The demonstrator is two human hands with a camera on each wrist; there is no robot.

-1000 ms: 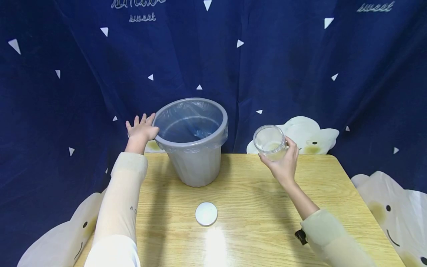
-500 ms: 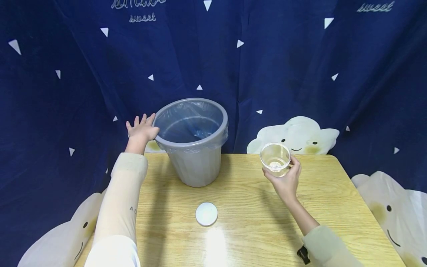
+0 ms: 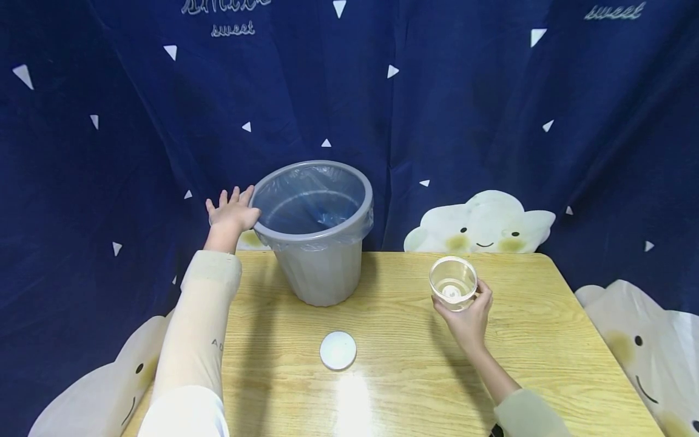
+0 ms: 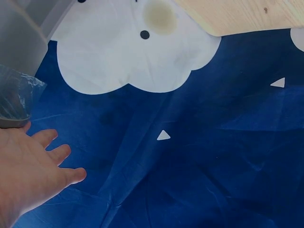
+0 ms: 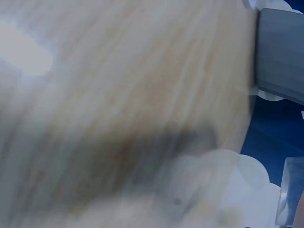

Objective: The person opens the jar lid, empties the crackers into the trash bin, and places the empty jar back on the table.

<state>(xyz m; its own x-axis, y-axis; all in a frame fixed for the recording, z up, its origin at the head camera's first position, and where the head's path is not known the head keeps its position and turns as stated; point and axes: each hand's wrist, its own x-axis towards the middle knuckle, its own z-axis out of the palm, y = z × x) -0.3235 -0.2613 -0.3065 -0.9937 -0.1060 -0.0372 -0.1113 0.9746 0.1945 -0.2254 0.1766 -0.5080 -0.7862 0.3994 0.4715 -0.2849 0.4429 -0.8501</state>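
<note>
At the table's back left stands a grey trash can (image 3: 322,273), tilted toward the left and lined with a clear plastic bag (image 3: 357,227). My left hand (image 3: 232,215) rests against its left rim, fingers spread and straight; the left wrist view shows the same hand (image 4: 38,166) beside the rim. With my right hand (image 3: 466,315) I grip a clear, round jar (image 3: 453,282) above the right half of the table, its mouth facing up. A sliver of that jar (image 5: 289,192) shows at the right wrist view's edge. A round white lid (image 3: 338,350) lies on the table.
The wooden table (image 3: 404,364) has rounded back corners and bears a bright glare near the front. A dark blue curtain (image 3: 464,91) with white triangles and clouds hangs behind and around it.
My right hand has drawn the jar back toward me and lower, turning it from tilted to mouth up. The left hand, trash can and lid have stayed put.
</note>
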